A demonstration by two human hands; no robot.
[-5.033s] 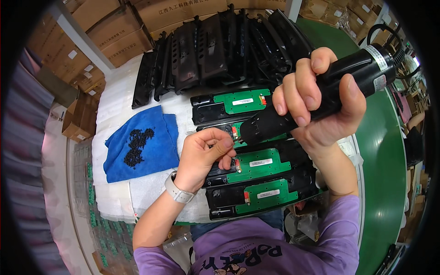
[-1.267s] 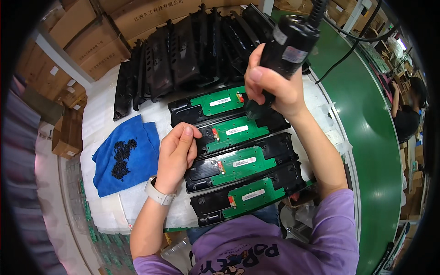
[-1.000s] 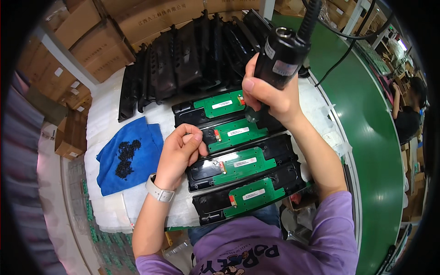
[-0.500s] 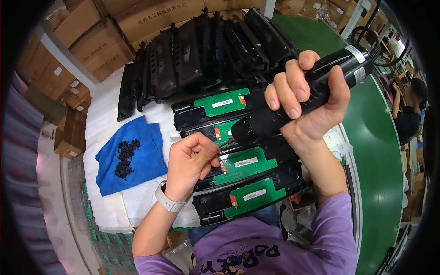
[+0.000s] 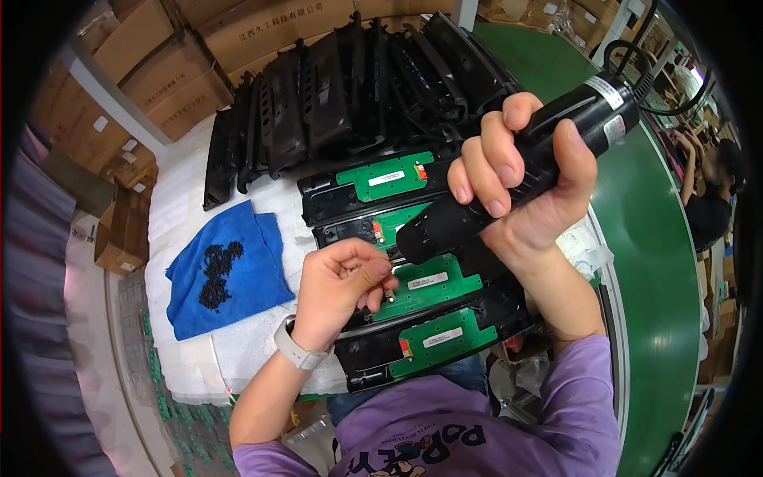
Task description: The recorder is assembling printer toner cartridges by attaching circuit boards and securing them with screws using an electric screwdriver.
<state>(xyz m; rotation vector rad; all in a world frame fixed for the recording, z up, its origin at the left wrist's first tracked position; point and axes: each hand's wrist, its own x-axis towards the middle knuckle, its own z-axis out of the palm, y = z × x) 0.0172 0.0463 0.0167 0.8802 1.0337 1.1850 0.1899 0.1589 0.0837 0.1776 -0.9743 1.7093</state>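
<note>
A black corded electric screwdriver (image 5: 520,163) is wrapped in my right hand (image 5: 540,191), its nose slanting down and left. My left hand (image 5: 350,282), with a pale watch at the wrist, is closed in a pinch beside the thin bit. Whatever lies between those fingertips is too small to make out. Under the hands, black plastic housings lie in a row with green circuit boards; one board (image 5: 445,288) is just below the bit, another (image 5: 442,342) nearer me. A far board (image 5: 385,181) sits beyond the screwdriver.
To the left, a blue cloth (image 5: 266,266) carries a heap of small black screws (image 5: 216,274). Black plastic housings (image 5: 326,99) stand packed together at the back. A green surface (image 5: 648,318) runs along the right. Cardboard boxes (image 5: 278,32) are stacked behind, and another person (image 5: 711,191) is at far right.
My right hand has brought the screwdriver a little left and down. My left hand has shifted slightly right and down, still pinching near the bit.
</note>
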